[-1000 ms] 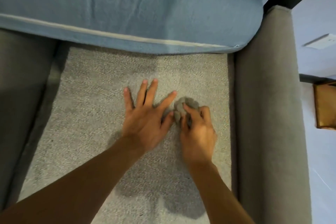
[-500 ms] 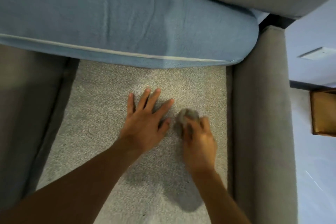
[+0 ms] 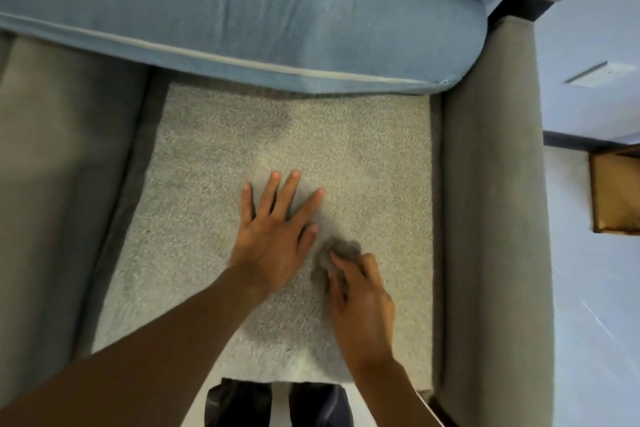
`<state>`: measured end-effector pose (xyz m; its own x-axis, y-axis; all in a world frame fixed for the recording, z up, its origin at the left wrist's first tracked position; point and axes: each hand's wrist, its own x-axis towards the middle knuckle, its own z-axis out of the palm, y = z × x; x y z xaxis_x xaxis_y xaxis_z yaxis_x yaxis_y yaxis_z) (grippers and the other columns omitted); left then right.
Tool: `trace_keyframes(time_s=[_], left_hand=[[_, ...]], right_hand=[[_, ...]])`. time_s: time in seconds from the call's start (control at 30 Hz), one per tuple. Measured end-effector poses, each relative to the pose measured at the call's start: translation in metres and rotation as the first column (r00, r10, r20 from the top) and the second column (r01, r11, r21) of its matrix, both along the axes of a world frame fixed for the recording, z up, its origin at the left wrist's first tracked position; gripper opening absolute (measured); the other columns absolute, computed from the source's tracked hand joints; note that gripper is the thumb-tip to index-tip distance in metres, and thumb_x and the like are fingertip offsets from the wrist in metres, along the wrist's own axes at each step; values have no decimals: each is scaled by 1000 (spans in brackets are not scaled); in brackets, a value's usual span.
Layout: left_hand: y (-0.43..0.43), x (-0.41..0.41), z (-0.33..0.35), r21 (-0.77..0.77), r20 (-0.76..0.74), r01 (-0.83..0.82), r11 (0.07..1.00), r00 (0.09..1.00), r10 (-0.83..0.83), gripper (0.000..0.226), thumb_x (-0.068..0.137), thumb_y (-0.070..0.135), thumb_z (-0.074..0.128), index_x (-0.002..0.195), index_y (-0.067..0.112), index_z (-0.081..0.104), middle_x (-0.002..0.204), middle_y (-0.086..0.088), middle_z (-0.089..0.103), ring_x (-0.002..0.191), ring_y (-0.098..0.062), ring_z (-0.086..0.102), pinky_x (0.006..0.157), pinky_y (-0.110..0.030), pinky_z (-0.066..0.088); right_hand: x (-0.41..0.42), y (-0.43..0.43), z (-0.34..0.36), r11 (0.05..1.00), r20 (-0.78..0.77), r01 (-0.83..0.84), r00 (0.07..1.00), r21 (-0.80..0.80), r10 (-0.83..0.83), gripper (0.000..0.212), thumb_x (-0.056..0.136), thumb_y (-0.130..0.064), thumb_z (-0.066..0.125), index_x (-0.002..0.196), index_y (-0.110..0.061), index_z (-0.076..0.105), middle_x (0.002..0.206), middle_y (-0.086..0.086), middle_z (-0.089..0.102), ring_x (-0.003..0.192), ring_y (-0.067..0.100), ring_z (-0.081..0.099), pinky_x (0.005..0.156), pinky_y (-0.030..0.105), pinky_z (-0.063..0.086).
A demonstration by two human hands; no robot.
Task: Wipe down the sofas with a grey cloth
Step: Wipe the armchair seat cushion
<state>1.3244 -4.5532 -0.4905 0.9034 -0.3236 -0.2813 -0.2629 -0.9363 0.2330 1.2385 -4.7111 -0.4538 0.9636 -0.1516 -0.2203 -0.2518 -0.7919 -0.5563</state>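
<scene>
The person is leaning over a grey sofa and working on its light grey seat cushion (image 3: 214,218), the part being wiped at this moment. The right hand (image 3: 363,302) is pressing a bunched grey cloth (image 3: 341,250) onto the cushion, its grip closed over the near side of the wad with the fingers curled on top, so only the far edge of the cloth is showing. The left hand (image 3: 273,236) is lying flat just beside it, fingers spread and apart, holding nothing and seemingly bracing the fabric. The cloth is sitting right of the cushion's middle, well short of the blue back cushion (image 3: 242,10) and clear of the sofa's right armrest (image 3: 491,201). Judging by this, the task looks to be in its early or middle part: the seat is being rubbed, and fainter darker patches farther back may be damp streaks, though that is uncertain. The armrest, the back cushion and the neighbouring seat (image 3: 59,184) on the left are showing no clear sign of wiping, and any other sofas are out of view.
</scene>
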Motion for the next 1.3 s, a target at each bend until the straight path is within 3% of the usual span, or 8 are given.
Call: trace_keyframes(time_s=[0.13, 0.27, 0.4, 0.53, 0.73, 0.97, 1.17, 1.3], left_hand=[[11, -21, 5, 19, -15, 16, 1000, 1000, -16, 57, 106, 56, 16, 161, 40, 18, 172, -8, 6, 158, -35, 4, 120, -71, 6], [24, -43, 11, 30, -17, -15, 999, 1000, 16, 57, 106, 60, 21, 161, 45, 18, 172, -8, 10, 158, -34, 7, 115, -78, 7], [34, -67, 13, 30, -7, -67, 997, 998, 68, 59, 105, 63, 24, 161, 46, 16, 171, -11, 10, 158, -35, 7, 114, -80, 7], [38, -77, 11, 26, -18, -95, 995, 995, 96, 60, 104, 66, 23, 160, 48, 14, 172, -8, 8, 158, -34, 4, 112, -82, 6], [37, -77, 5, 45, 14, -108, 993, 994, 107, 60, 103, 68, 26, 159, 50, 15, 172, -6, 7, 159, -32, 3, 112, -82, 3], [38, -75, 6, 32, -31, -102, 994, 994, 103, 60, 103, 69, 18, 160, 50, 10, 173, -5, -3, 159, -31, -5, 110, -83, 1], [38, -75, 5, 57, -26, -93, 994, 995, 94, 61, 103, 68, 17, 160, 49, 4, 172, -7, -5, 158, -33, -5, 109, -84, 3], [41, -75, 4, 37, -25, -81, 996, 996, 82, 61, 104, 66, 20, 161, 46, 10, 172, -9, -3, 159, -33, -3, 109, -84, 3]], right_hand=[[12, -26, 10, 941, -25, -317, 948, -119, 316, 28, 95, -46, 51, 121, -39, 57, 113, -13, 55, 75, 16, 67, 57, 36, 57], [8, -33, 11, 989, -17, -79, 997, -125, 77, 29, 99, -48, 46, 125, -41, 57, 112, -10, 52, 71, 17, 63, 60, 33, 54], [-81, -2, 9, 994, -61, -112, 992, -11, 111, 30, 98, -51, 43, 118, -40, 63, 113, -19, 49, 67, 2, 59, 54, 12, 48], [-95, -6, 5, 980, -31, -191, 981, -57, 189, 27, 94, -42, 49, 114, -36, 66, 108, -13, 50, 57, 10, 60, 43, 18, 42], [7, -8, 1, 998, 101, 6, 995, -63, 1, 37, 100, -34, 54, 137, -32, 56, 126, -5, 46, 82, 11, 56, 67, 21, 47], [-68, 4, 7, 995, -49, -98, 994, -9, 97, 28, 94, -37, 61, 122, -38, 62, 108, -13, 54, 68, 11, 64, 51, 29, 54], [9, 6, -2, 991, 69, -75, 994, -114, 84, 29, 101, -39, 53, 129, -35, 61, 105, -8, 48, 65, 11, 56, 55, 36, 56], [-24, 28, -2, 997, 44, -52, 998, -48, 54, 36, 96, -47, 52, 130, -37, 60, 103, -15, 46, 66, 3, 56, 57, 22, 55]])
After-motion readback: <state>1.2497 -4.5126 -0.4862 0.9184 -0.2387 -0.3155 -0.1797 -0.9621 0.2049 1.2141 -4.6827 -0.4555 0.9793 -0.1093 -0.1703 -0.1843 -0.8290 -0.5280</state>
